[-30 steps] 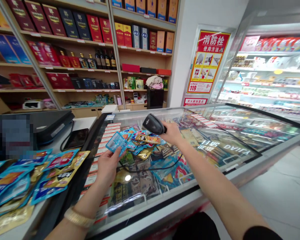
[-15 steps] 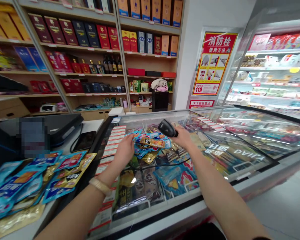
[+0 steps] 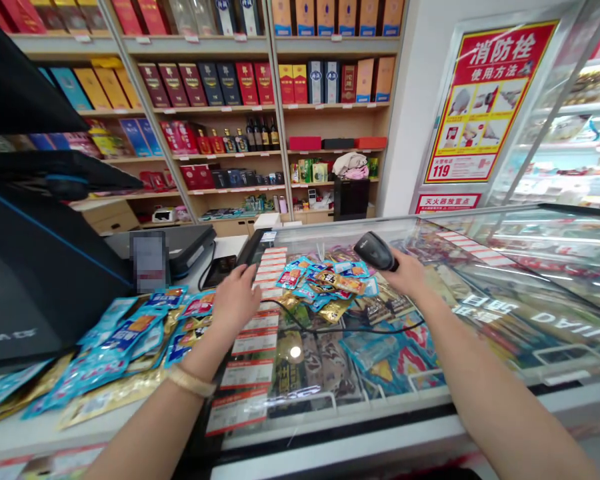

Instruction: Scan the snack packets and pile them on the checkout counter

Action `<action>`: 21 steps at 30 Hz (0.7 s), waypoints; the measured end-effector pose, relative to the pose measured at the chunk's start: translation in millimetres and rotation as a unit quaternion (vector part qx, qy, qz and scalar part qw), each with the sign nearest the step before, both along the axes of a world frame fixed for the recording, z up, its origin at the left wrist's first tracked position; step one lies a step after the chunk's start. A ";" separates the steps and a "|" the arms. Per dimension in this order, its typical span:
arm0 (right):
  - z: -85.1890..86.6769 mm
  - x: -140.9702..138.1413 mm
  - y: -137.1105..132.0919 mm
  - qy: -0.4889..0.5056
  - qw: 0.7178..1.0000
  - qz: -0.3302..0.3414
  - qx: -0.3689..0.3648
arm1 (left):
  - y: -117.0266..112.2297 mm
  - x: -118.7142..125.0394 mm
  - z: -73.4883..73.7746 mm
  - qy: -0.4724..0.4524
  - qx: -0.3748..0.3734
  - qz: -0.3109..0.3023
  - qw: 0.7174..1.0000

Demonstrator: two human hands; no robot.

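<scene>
Right, biggest first. Back wall: shelves (image 3: 240,155) packed with boxed goods in red, navy, yellow and orange, plus a row of dark bottles; the box labels are too small to read.

Freezer (image 3: 530,313): chest type with a glass lid, taking up the right and middle. "DAILY" shows mirrored on the glass. Frozen goods are visible underneath.

Monitor (image 3: 40,267): black, at far left, seen from the back.

Poster (image 3: 485,100): red and yellow, on the white wall. It reads "消防栓 使用方法", with "119" at the lower left. The red sign (image 3: 447,202) below it reads "灭火器放置点".

Desk (image 3: 233,245): white, left of the freezer. A desk pile (image 3: 125,340) of blue and gold snack packets lies on it; print not legible.

Lid pile (image 3: 325,280): a smaller heap of the same kind of packets on the freezer glass, near its back left corner.

Tags (image 3: 253,340): a column of red and white price tags down the freezer's left edge.

Left hand (image 3: 237,293): palm down, fingers loosely spread, nothing in it, hovering over the tags between the two piles.

Right hand (image 3: 410,277): closed round the handle of the scanner (image 3: 375,250), just right of the lid pile, with the scanner's head pointing left over it.

Cable (image 3: 340,328): black, runs across the glass.

Bracelet (image 3: 193,381): gold, on the left wrist.
</scene>
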State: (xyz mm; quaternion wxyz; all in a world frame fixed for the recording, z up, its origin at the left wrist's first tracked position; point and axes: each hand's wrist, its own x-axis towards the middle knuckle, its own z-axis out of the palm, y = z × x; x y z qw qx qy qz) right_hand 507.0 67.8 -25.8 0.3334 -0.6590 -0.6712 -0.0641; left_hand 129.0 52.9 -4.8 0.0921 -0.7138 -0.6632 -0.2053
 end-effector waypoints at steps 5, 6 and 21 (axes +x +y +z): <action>-1.2 -11.6 -0.7 -0.005 0.999 0.040 0.021 | -8.8 -58.0 8.2 0.061 -0.146 0.204 0.966; -1.5 -13.9 -0.8 -0.004 0.999 0.044 0.020 | -9.5 -61.4 7.7 0.056 -0.170 0.210 0.961; 3.9 -41.4 -8.5 0.034 0.990 0.135 0.002 | -10.9 -54.5 15.0 -0.139 0.025 0.128 0.982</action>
